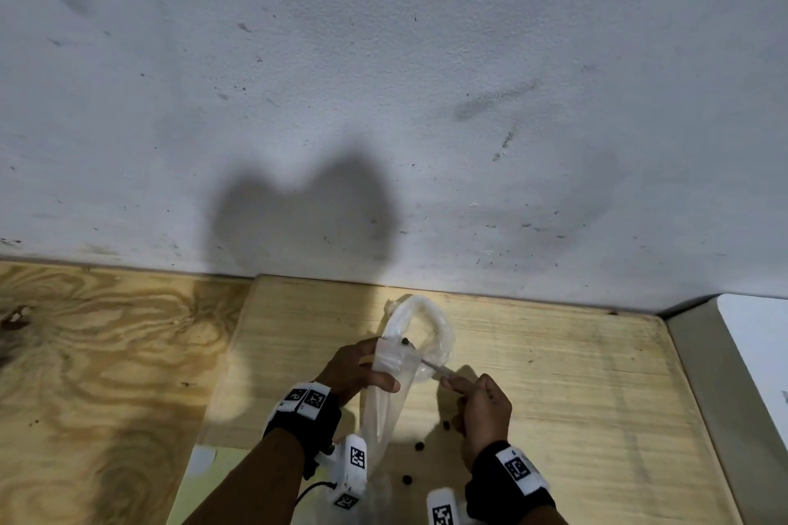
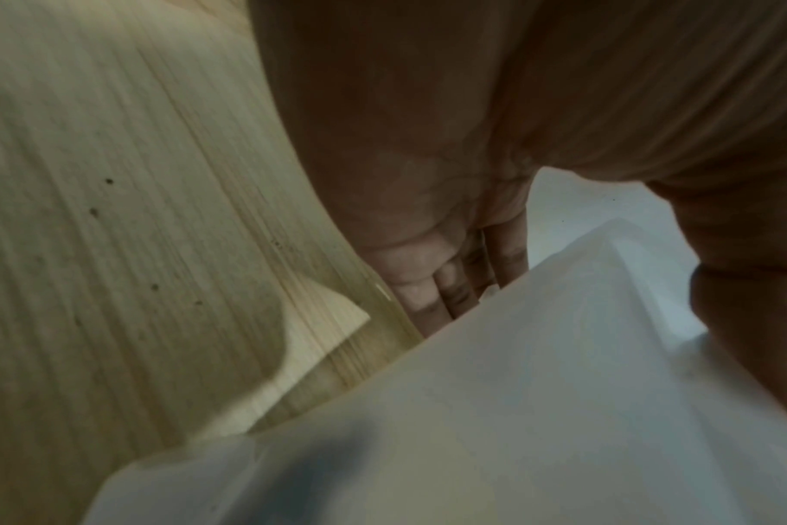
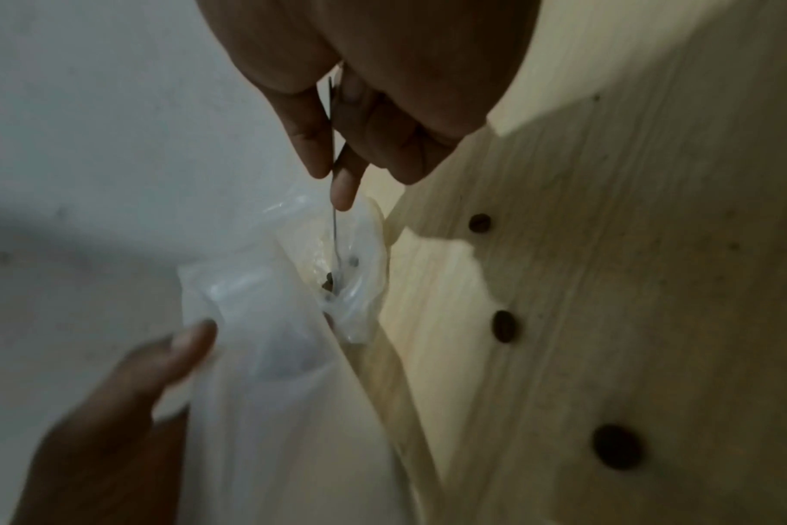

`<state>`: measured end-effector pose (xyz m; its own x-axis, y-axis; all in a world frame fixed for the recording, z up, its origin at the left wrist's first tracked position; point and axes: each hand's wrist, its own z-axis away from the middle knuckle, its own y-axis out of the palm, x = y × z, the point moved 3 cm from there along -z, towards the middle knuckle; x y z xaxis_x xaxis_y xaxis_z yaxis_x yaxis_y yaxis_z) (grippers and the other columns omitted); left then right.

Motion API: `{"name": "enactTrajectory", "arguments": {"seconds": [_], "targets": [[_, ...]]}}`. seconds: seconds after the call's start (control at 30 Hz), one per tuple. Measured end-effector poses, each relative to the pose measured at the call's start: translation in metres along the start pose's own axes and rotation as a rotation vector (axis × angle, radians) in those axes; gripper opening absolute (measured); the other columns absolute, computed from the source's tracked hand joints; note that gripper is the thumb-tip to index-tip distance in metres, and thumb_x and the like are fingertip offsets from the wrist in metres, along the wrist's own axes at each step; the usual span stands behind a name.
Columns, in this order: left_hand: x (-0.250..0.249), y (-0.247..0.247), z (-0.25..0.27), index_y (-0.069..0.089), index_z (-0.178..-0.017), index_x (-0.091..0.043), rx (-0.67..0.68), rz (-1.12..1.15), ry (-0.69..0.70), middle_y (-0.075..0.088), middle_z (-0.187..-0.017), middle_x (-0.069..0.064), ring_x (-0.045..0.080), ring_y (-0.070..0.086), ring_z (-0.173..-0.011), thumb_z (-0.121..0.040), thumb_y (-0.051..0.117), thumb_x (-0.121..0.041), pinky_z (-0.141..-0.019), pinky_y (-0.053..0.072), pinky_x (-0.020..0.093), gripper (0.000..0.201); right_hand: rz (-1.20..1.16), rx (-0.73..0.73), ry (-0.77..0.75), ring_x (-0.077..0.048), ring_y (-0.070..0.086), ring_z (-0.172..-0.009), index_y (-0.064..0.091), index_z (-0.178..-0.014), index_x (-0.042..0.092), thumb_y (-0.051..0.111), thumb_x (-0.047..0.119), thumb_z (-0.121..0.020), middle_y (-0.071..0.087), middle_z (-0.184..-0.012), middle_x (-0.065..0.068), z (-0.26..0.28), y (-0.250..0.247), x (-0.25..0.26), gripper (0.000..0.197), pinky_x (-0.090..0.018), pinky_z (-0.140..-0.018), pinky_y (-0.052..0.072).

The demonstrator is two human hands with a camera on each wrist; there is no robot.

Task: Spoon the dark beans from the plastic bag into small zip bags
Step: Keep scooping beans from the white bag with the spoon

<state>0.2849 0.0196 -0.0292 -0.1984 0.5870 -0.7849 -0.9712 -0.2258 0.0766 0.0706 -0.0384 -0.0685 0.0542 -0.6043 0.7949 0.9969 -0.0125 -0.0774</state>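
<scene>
My left hand (image 1: 370,369) grips a small clear zip bag (image 1: 386,358) by its top, thumb in front; the bag's body hangs down to the board. Behind it lies the plastic bag (image 1: 430,326) with a rolled rim. My right hand (image 1: 462,388) pinches the thin handle of a metal spoon (image 1: 435,367). In the right wrist view the spoon (image 3: 333,231) reaches into clear plastic, with a few dark beans (image 3: 329,282) at its tip. I cannot tell which bag's mouth that is. One bean (image 1: 405,341) shows at the zip bag's top edge.
Three loose beans (image 1: 419,446) lie on the pale wooden board (image 1: 554,375) between my wrists, also in the right wrist view as beans (image 3: 504,326). A grey wall (image 1: 383,98) rises right behind the board. Darker plywood (image 1: 106,354) lies on the left.
</scene>
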Motion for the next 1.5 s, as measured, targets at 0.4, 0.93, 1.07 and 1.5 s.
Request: {"name": "enactTrajectory", "arguments": {"seconds": [0.4,0.93,1.07,1.5], "targets": [[0.004,-0.002,-0.003,0.07,-0.117,-0.019,-0.03,0.057,0.008,0.072,-0.113,0.009,0.028,0.065,-0.109,-0.038,0.085,-0.016,-0.084,0.057,0.035,0.081,-0.091,0.005,-0.101,-0.013,0.019,-0.049,0.027,-0.049,0.025,0.073,-0.004,-0.077,0.025,-0.054,0.001,-0.009,-0.021,0.043,0.061,-0.027,-0.05,0.019],[0.008,-0.001,0.0,0.072,-0.11,-0.023,-0.039,0.055,0.005,0.074,-0.107,0.006,0.026,0.066,-0.106,-0.036,0.087,-0.015,-0.092,0.055,0.044,0.076,0.26,0.038,-0.397,-0.016,0.042,-0.061,0.034,-0.051,0.025,0.074,0.003,-0.079,0.043,-0.059,-0.008,-0.009,-0.012,0.054,0.053,-0.032,-0.06,0.033],[0.009,0.0,0.001,0.071,-0.112,-0.022,-0.036,0.065,0.002,0.074,-0.108,0.007,0.026,0.066,-0.107,-0.038,0.086,-0.014,-0.085,0.056,0.038,0.076,0.282,0.067,-0.373,-0.016,0.035,-0.058,0.033,-0.05,0.025,0.075,0.003,-0.077,0.037,-0.057,-0.002,-0.004,-0.009,0.046,0.055,-0.031,-0.06,0.032],[0.006,0.002,0.004,0.07,-0.115,-0.018,-0.006,0.061,0.024,0.072,-0.111,0.009,0.027,0.066,-0.107,-0.045,0.083,-0.01,-0.076,0.055,0.03,0.071,-0.024,0.091,-0.008,-0.012,0.018,-0.048,0.029,-0.055,0.022,0.07,-0.006,-0.077,0.026,-0.055,-0.002,0.002,-0.01,0.024,0.055,-0.023,-0.045,0.019]]}}
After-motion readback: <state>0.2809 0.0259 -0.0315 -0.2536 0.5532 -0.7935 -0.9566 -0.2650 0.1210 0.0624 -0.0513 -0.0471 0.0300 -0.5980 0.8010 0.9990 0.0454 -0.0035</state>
